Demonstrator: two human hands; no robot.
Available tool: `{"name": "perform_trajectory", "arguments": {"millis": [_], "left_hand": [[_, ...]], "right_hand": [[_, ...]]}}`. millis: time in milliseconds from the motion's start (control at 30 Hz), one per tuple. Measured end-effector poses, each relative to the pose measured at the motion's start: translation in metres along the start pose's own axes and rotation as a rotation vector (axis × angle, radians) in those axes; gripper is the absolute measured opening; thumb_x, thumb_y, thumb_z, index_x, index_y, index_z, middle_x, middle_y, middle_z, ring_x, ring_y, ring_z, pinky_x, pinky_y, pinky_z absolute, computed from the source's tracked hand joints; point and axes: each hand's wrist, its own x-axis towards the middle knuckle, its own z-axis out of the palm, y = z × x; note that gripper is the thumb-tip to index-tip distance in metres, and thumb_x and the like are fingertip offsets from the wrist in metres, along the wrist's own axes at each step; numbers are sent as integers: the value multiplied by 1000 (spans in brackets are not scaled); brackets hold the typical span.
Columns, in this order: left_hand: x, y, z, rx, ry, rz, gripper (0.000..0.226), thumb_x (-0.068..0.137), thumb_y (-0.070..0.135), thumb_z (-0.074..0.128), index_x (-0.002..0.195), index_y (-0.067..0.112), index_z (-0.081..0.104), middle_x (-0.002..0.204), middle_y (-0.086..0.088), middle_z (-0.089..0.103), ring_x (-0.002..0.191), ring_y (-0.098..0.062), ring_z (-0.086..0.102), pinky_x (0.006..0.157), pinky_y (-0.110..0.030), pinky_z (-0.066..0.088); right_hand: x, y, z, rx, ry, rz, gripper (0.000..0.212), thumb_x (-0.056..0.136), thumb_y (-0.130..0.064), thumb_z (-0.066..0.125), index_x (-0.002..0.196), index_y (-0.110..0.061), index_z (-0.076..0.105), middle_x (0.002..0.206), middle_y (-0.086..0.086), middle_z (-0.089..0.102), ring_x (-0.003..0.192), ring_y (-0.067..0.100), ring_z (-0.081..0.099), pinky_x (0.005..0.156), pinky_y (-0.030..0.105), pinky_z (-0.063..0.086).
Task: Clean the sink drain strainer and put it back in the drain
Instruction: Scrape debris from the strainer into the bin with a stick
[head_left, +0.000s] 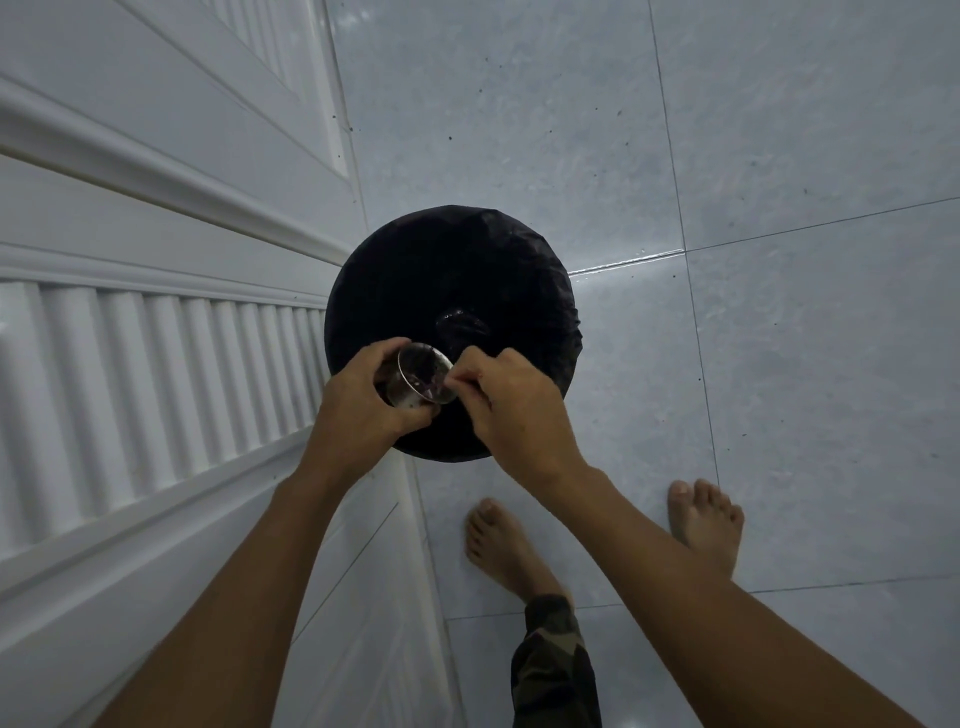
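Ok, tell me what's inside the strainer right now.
Dark debris sits inside the strainer, which the left hand grips. The right hand pinches at its rim, hiding that edge; its base cannot be seen.

The floor (779, 156) is big pale grey-blue glossy tiles with thin dark grout lines, a few dark specks here and there, and a bright streak of light (623, 262) bouncing off one joint. Left side is all white panelling (130, 208), looks like a door, with moulded trim and a louvred section (156, 364). A round black bin (452, 270) sits on the tiles right up against it
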Motion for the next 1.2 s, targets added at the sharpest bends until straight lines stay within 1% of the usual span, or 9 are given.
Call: {"name": "perform_trajectory", "arguments": {"millis": [133, 300, 433, 600, 667, 767, 933, 1067, 1200], "left_hand": [[-1, -2, -2, 29, -8, 0, 73, 72, 22, 92, 137, 27, 59, 126, 10, 66, 116, -7, 64, 97, -26, 55], [-1, -8, -2, 30, -25, -68, 82, 70, 27, 93, 141, 28, 52, 120, 19, 62, 107, 12, 58, 88, -10, 46], [-4, -13, -2, 8, -32, -115, 68, 69, 34, 93, 124, 39, 53, 108, 26, 62, 98, 19, 60, 72, -1, 47], [-1, -17, -5, -32, -80, -146, 64, 71, 38, 92, 123, 40, 55, 110, 23, 66, 100, 13, 64, 72, -1, 49], [-1, -18, -4, -56, -95, -159, 62, 71, 36, 93, 122, 41, 57, 108, 22, 67, 98, 19, 62, 70, 2, 46], [1, -21, -7, -89, -79, -180, 62, 72, 34, 93, 125, 36, 60, 108, 22, 67, 97, 18, 64, 70, 0, 48], [2, -14, -6, -124, -92, -120, 60, 61, 48, 91, 114, 48, 60, 109, 23, 72, 107, 3, 69, 80, -8, 54], [0, -14, -2, -95, -70, -112, 65, 66, 38, 94, 120, 42, 57, 112, 19, 70, 106, 2, 68, 85, -17, 55], [-4, -14, 2, -32, -24, -61, 67, 71, 27, 93, 124, 35, 51, 110, 17, 66, 101, 6, 65, 80, -14, 53]], "right_hand": [[9, 10, -6, 22, 111, 84, 15, 102, -30, 60, 102, -18, 68, 88, 0, 67, 80, 12, 59, 69, 27, 57], [-7, 2, 9, 41, -93, 38, 13, 102, -32, 60, 103, -21, 67, 89, 0, 65, 78, 13, 60, 70, 32, 57], [2, 13, 5, 102, 130, 181, 14, 102, -28, 62, 102, -16, 68, 87, 1, 68, 79, 13, 61, 71, 31, 56], [-4, 0, 17, 211, -50, 125, 12, 100, -26, 66, 103, -15, 68, 89, 2, 71, 81, 14, 67, 74, 34, 59], [0, 8, 13, 186, 69, 226, 12, 102, -25, 64, 103, -14, 68, 89, 3, 71, 82, 15, 67, 74, 35, 60], [7, 15, 1, 283, 226, 254, 8, 100, -24, 67, 102, -15, 68, 88, -4, 72, 82, 9, 70, 74, 26, 62], [1, 3, 8, 320, 11, 155, 10, 98, -21, 70, 102, -12, 70, 87, -3, 75, 81, 8, 72, 73, 27, 62], [14, 12, -2, 257, 243, 257, 10, 99, -24, 68, 102, -15, 69, 86, -6, 73, 79, 7, 71, 72, 19, 61], [6, 1, 9, 352, 39, 156, 9, 97, -24, 71, 101, -15, 70, 87, -8, 75, 81, 3, 72, 75, 19, 61]]}}
